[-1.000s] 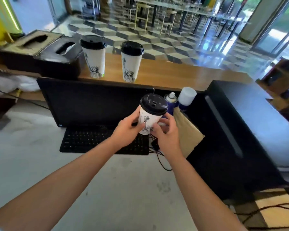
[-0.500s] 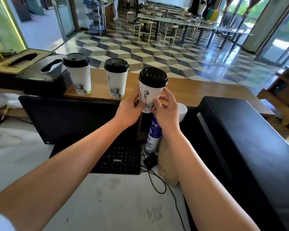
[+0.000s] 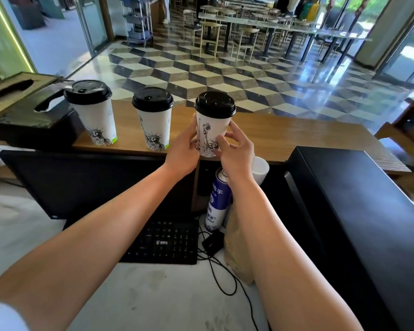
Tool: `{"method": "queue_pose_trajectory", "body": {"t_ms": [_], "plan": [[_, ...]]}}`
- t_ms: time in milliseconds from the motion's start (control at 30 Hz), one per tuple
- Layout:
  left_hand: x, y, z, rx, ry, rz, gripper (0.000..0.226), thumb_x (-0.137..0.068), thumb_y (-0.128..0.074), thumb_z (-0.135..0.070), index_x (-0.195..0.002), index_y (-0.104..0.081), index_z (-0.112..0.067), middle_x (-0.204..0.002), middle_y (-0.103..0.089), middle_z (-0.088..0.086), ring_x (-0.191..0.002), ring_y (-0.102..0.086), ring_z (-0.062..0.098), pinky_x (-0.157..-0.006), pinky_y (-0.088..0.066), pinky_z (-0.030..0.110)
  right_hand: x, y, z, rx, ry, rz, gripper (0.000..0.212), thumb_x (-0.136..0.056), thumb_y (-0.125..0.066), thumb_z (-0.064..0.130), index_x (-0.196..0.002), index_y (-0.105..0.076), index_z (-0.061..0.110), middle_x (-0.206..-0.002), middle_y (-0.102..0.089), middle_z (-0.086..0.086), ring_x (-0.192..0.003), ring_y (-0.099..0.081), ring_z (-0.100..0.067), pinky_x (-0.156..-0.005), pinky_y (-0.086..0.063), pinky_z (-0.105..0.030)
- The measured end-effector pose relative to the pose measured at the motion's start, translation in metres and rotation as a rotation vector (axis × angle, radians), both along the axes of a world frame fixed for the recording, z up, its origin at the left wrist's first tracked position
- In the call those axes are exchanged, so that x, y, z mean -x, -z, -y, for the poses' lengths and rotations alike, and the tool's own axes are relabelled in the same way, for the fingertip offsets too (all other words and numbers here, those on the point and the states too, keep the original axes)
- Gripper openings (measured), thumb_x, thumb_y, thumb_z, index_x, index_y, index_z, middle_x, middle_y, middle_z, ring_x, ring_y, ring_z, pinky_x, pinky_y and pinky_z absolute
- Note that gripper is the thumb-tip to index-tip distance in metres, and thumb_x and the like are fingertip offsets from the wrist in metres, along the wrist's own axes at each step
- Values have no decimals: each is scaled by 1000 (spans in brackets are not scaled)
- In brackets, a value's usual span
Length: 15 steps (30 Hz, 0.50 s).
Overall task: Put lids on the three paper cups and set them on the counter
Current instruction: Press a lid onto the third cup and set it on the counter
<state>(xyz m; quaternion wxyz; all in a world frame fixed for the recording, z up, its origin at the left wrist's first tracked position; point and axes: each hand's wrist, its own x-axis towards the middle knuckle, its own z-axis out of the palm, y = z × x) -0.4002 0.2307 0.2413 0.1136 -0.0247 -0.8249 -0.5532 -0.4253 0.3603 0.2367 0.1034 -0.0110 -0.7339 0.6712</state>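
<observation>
Three white paper cups with black lids and a statue drawing line up along the wooden counter (image 3: 296, 134). The left cup (image 3: 93, 118) and the middle cup (image 3: 154, 125) stand free on the wood. Both hands grip the right cup (image 3: 210, 125) near the counter's front edge: my left hand (image 3: 184, 149) wraps its left side, my right hand (image 3: 234, 149) pinches its lower right side. The cup's base looks level with the counter top; the fingers hide whether it touches.
A black tissue box (image 3: 34, 118) sits left of the cups. Below the counter are a monitor (image 3: 86, 177), a keyboard (image 3: 163, 242), a blue spray can (image 3: 216, 199), a white cup (image 3: 261, 168), a brown paper bag (image 3: 237, 249) and a black machine (image 3: 368, 223) at right.
Both hands have lifted the lidded cup from above the keyboard up and forward to the counter's front edge, right of the other two cups.
</observation>
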Motion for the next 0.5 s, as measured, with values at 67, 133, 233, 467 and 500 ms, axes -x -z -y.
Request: {"method": "queue_pose_trajectory", "body": {"t_ms": [67,133,233,467,500], "plan": [[5,3,0,11,1,11,83,-89,-39,16,-158,-16,-27,-155,-42,3,-138,-44,18,-92,-44,4,5,5,1,6,0,15,53,-89,-72,19,-137,-59,37,-113,-70,0,-92,-74,-18,-79,-63,-45],[9,6,1,21,4,8,85,-88,-39,17,-158,-17,-27,-156,-41,2,-138,-45,18,-86,-42,-2,9,9,1,11,-3,25,53,-89,-73,18,-137,-60,37,-113,-71,-1,-92,-74,-18,-80,-63,-45],[17,9,4,46,8,4,87,-87,-39,17,-158,-18,-29,-157,-40,0,-136,-46,15,-83,-44,-1,16,12,-1,23,-14,24,54,-90,-72,15,-138,-59,34,-111,-71,1,-88,-74,-17,-78,-64,-44],[23,6,9,123,-2,20,85,-89,-42,9,-157,-14,-36,-155,-43,-2,-126,-58,17,-94,-55,32,25,15,3,-35,-28,29,51,-87,-72,21,-133,-62,39,-118,-70,3,-91,-74,-13,-81,-63,-44],[25,8,10,137,-11,20,84,-90,-42,5,-157,-15,-38,-154,-44,-1,-127,-58,21,-98,-54,41,27,17,2,-33,-29,25,50,-86,-72,21,-132,-63,40,-118,-70,4,-91,-74,-13,-82,-63,-44]]}}
